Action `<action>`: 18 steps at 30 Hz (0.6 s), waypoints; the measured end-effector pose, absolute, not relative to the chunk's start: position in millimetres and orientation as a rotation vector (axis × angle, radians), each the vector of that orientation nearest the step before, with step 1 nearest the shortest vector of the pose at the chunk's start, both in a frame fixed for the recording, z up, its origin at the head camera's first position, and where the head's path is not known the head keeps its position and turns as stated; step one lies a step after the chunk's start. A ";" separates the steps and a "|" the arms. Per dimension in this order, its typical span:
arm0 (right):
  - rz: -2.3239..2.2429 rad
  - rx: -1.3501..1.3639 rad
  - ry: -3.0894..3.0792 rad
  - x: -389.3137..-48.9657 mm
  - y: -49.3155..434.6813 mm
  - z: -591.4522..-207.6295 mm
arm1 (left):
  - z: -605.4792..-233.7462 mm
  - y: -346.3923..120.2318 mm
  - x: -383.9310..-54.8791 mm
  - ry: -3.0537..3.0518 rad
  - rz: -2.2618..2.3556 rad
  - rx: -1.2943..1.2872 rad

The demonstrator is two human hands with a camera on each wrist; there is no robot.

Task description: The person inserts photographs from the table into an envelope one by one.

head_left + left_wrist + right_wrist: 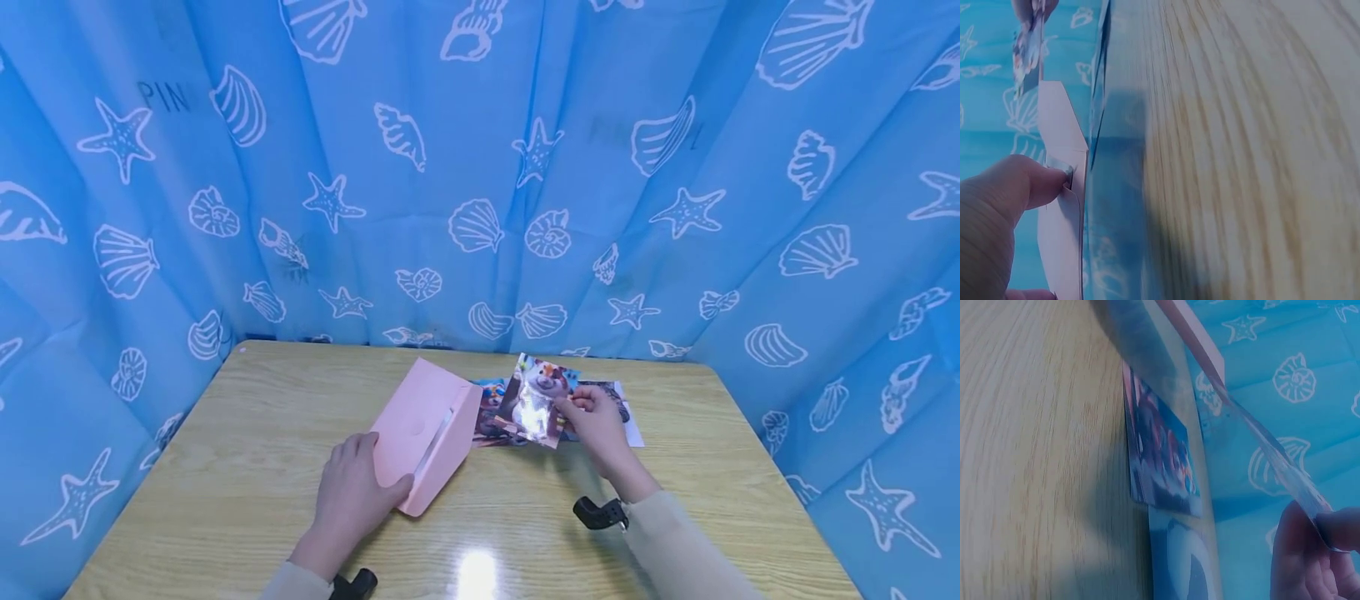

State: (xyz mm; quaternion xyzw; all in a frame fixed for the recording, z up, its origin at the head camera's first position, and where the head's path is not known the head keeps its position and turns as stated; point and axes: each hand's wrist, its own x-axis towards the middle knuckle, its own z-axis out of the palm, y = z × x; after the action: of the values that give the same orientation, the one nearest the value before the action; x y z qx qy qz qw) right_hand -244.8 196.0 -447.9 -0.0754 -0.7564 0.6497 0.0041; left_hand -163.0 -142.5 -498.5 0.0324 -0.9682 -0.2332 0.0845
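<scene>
My left hand (351, 492) grips a pink envelope (408, 408) by its lower left side, tilted above the table. In the left wrist view the thumb presses at the mouth of the envelope (1063, 244), whose flap (1060, 119) stands unfolded. A glossy picture card (534, 398) with a cartoon animal is pinched at its right edge between thumb and fingers of my right hand (600, 429). The card is raised beside the envelope's flap side. In the right wrist view the card (1279, 459) shows nearly edge-on, its far end close to the envelope; whether they touch I cannot tell.
Two more picture cards lie on the wooden table (262, 450) behind the raised card: a colourful one (489, 400) and, to its right, a white-edged one (634, 432). A blue curtain (420, 208) with shell prints hangs along the table's back edge.
</scene>
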 end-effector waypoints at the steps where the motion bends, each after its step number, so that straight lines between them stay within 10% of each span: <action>1: 2.037 -0.236 -2.370 -244.5 195.0 -448.1 | -498.2 -141.6 -162.9 -2.889 -0.695 0.099; 18: 2.077 -0.161 -2.341 -239.5 175.4 -447.9 | -496.4 -132.3 -159.5 -2.887 -0.694 0.086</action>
State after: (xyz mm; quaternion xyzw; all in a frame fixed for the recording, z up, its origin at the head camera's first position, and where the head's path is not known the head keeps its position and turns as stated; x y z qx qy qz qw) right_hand -239.5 175.4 -447.9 -0.0513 -0.7471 0.6628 0.0038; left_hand -159.5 -132.3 -496.4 0.0289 -0.9683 -0.2329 0.0853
